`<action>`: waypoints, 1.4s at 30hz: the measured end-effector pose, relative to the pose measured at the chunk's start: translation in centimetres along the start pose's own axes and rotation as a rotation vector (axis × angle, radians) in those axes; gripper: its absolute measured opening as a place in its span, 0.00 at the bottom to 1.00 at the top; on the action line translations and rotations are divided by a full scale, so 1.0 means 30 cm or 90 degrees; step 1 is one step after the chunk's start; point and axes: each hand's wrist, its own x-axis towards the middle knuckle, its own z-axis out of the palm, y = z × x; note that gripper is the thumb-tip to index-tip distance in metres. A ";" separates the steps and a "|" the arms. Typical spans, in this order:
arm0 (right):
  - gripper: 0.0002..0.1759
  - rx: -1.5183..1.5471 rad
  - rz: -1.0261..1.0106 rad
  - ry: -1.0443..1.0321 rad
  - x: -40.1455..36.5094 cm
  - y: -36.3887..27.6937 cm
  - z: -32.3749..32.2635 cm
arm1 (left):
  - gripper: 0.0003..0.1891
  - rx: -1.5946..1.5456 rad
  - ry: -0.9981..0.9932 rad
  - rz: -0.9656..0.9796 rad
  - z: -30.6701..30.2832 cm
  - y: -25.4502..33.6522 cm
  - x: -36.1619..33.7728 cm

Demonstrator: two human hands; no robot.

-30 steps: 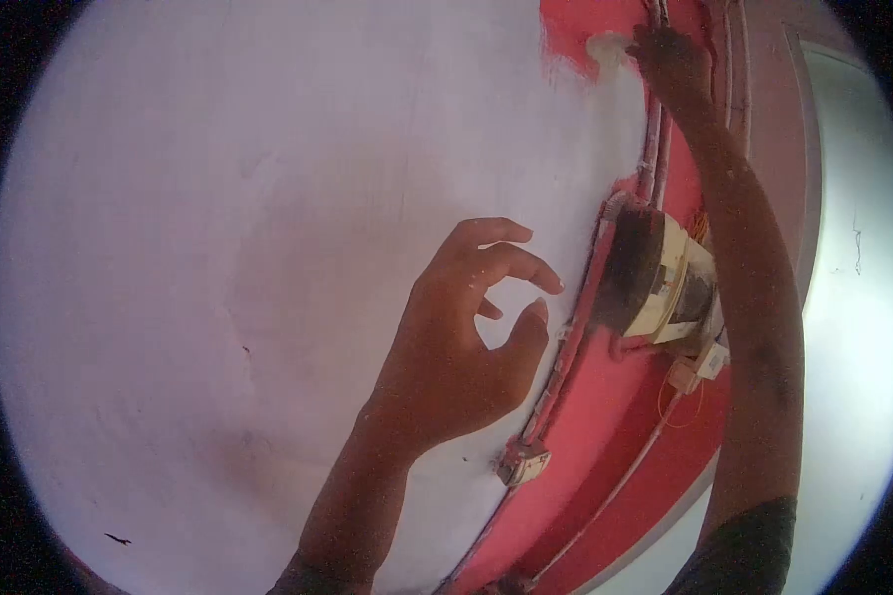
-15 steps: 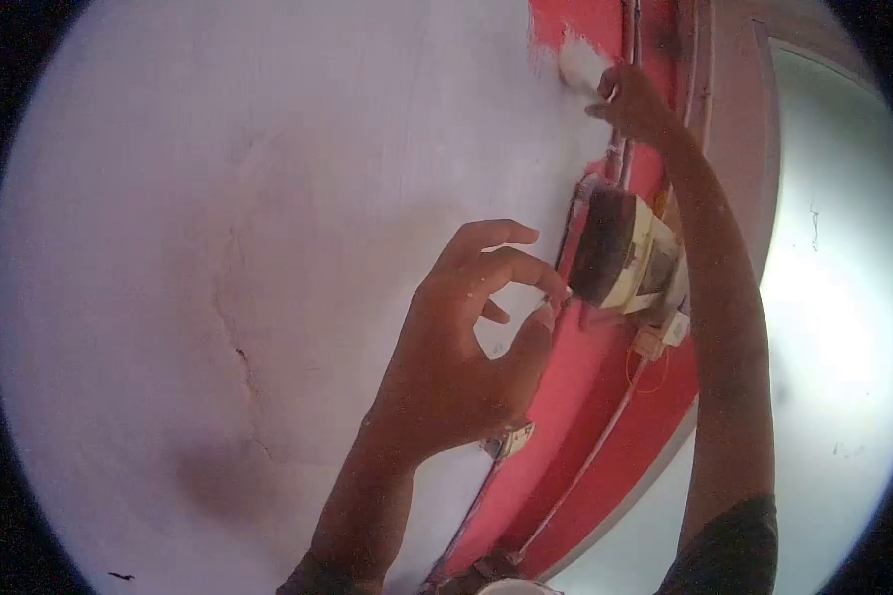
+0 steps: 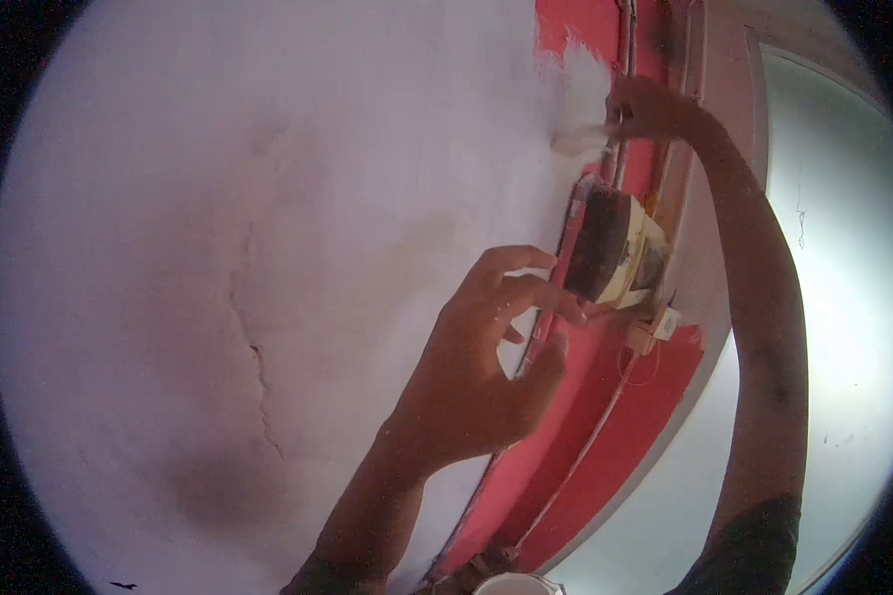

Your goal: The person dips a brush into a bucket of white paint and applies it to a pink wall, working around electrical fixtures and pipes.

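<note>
My right hand (image 3: 650,109) is closed round the handle of a paintbrush (image 3: 577,141), at the top right of the view. The brush's pale bristles touch the wall (image 3: 367,178) beside the red painted strip (image 3: 575,30). Streaky white paint overlaps the red just above the brush. Lower down, my left hand (image 3: 496,357) is raised with its fingers curved and apart, nothing visible between them. Its fingertips are nearest to a dark and cream box-shaped fixture (image 3: 615,248) on the red band.
Under the fixture, a small socket (image 3: 653,330) joins a thin conduit (image 3: 575,461) running down the red band. A round white rim (image 3: 518,585) shows at the bottom edge. A crack (image 3: 258,367) marks the wall at left. Pale panel (image 3: 843,297) at right.
My right hand has moved down with the brush, and white paint now shows above it. My left hand has shifted slightly right and down.
</note>
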 end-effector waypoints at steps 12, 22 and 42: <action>0.17 -0.297 0.198 0.383 0.173 0.618 0.072 | 0.10 0.069 0.001 0.004 -0.043 -0.011 -0.034; 0.15 0.109 0.213 0.208 -0.011 -0.086 0.154 | 0.10 0.001 -0.038 -0.014 0.006 -0.036 -0.066; 0.12 0.720 0.548 -0.200 -1.225 -1.727 0.678 | 0.11 -0.338 -0.504 -0.297 0.289 -0.225 -0.668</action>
